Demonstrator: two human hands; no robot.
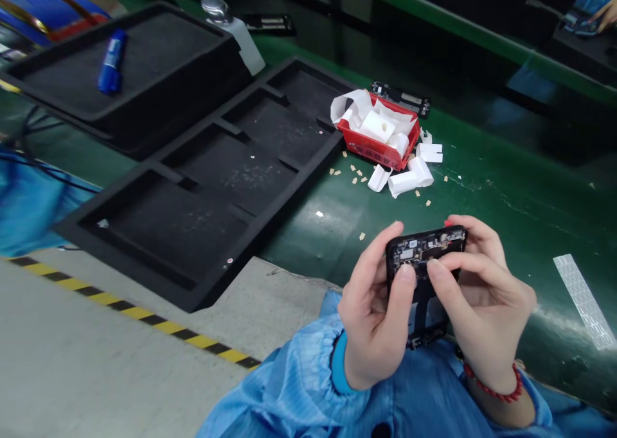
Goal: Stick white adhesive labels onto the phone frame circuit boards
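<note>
Phone body (424, 297) tilts above the gown (405, 386) (likely for a clear view), gripped by the curled left hand (376, 316); the right hand (491, 303), thumb and forefinger nearly pinched, works at the circuit board (423, 247).

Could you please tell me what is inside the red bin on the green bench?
The red bin holds curled white pieces, some rising above its rim, with a small tan bit on one. They cover its floor, so anything beneath them cannot be seen.

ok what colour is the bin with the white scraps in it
The bin is red, with dark lettering; best seen in the head view.
</note>
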